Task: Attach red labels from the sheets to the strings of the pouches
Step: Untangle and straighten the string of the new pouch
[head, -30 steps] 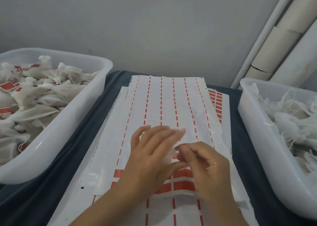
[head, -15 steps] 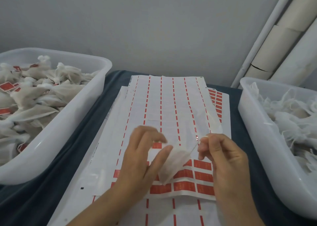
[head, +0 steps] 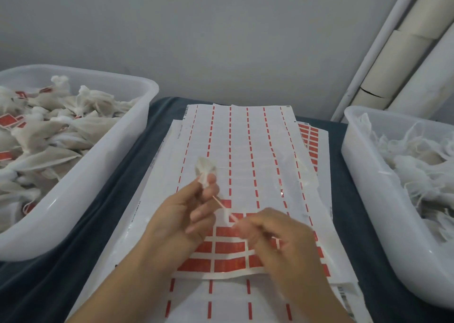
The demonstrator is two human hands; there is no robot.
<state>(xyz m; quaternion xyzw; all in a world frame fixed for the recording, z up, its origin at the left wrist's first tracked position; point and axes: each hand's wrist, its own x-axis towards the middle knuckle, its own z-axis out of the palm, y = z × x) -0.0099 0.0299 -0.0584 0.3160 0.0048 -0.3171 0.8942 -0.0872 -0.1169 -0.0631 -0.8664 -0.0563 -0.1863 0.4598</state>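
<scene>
Left hand [head: 189, 212] pinches a pouch [head: 205, 169], right hand [head: 267, 234] pinches its taut string [head: 222, 206]; next, I judge, press string onto a label [head: 229, 247].

Two hands are in view: the left hand [head: 186, 209] and the right hand [head: 277, 239]. One pouch [head: 205, 169] sits in the left grip, with one string [head: 224, 208] running from it to the right grip. Two white tubs stand on the tabletop [head: 73, 261]: one tub [head: 81, 195] left of the grips heaped with labelled pouches too many to count, one tub [head: 368, 200] right of them heaped with unlabelled ones. Under the grips lie several overlapping label sheets [head: 245, 150], at least three; the top one keeps about four rows of red labels [head: 228, 246].
</scene>
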